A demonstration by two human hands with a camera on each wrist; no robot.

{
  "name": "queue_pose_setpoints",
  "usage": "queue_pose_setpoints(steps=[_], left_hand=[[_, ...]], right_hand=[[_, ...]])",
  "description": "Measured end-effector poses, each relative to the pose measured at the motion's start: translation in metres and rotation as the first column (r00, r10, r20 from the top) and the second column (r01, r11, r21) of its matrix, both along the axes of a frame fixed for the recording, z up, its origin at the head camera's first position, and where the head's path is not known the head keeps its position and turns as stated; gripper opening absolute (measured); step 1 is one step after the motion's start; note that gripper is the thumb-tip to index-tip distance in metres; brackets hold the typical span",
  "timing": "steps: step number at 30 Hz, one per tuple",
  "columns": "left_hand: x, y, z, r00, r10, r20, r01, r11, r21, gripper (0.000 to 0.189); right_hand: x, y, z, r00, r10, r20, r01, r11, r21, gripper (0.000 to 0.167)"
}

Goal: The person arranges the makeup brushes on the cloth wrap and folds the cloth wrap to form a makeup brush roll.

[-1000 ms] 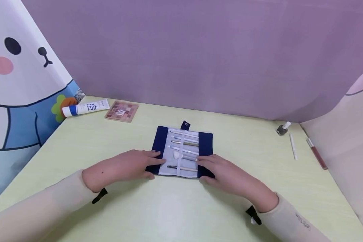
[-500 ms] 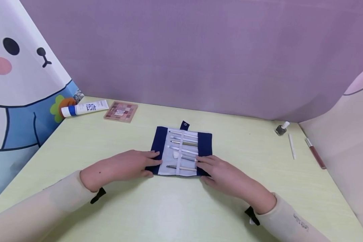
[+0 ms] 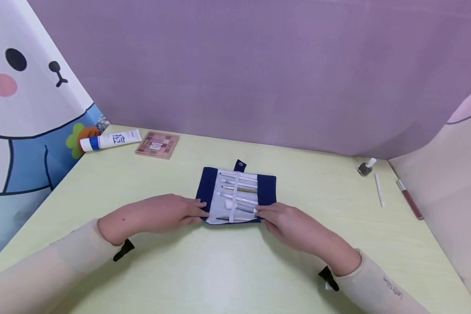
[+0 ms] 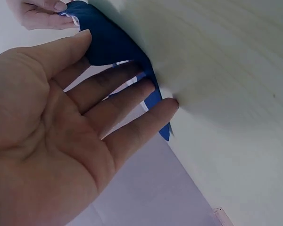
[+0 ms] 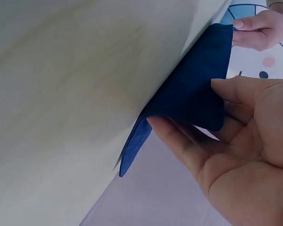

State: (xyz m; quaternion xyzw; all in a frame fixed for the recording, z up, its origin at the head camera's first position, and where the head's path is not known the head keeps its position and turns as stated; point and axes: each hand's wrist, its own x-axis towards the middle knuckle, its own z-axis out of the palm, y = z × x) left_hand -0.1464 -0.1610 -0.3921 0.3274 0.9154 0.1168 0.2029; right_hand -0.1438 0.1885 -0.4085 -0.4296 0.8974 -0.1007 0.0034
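A navy brush roll (image 3: 266, 189) with a pale grey lining lies unfolded mid-table, its near edge raised. Several makeup brushes (image 3: 243, 189) sit side by side under its white elastic strap (image 3: 234, 196). At the near left corner, my left hand (image 3: 168, 213) pinches the cloth, thumb underneath and fingers over the lining. My right hand (image 3: 298, 224) pinches the near right corner likewise. Both wrist views show the lifted navy flap (image 4: 106, 40) bent up from the table, with the right thumb (image 5: 226, 87) against its outer face. A snap tab (image 3: 240, 165) sticks out at the far edge.
A white tube (image 3: 114, 139) and a makeup palette (image 3: 158, 145) lie at the back left. To the right are a nail polish bottle (image 3: 366, 167), a white stick (image 3: 379, 190) and a red-brown lip gloss tube (image 3: 410, 199). A purple curtain (image 3: 259, 74) hangs behind.
Both hands have gone from resting on the roll's sides to gripping its near corners. The near edge has risen and tipped away from me, and the roll has shifted slightly.
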Motion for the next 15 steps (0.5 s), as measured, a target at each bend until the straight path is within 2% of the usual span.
queue_pose_setpoints(steps=[3, 8, 15], left_hand=[[-0.002, 0.000, -0.002, 1.000, 0.003, -0.013, -0.002, 1.000, 0.025, 0.033], [-0.006, 0.003, -0.003, 0.998, 0.062, -0.019, -0.060, 0.996, 0.066, 0.019], [-0.013, 0.006, -0.006, 0.985, 0.141, -0.102, -0.126, 0.982, 0.144, 0.017]], right_hand=[[-0.001, 0.001, 0.002, 0.999, -0.024, 0.045, 0.026, 0.999, -0.037, 0.030], [-0.007, 0.005, 0.005, 0.985, -0.078, 0.155, 0.095, 0.990, -0.102, 0.027], [-0.020, 0.009, 0.007, 0.942, -0.152, 0.299, 0.199, 0.971, -0.136, 0.031]])
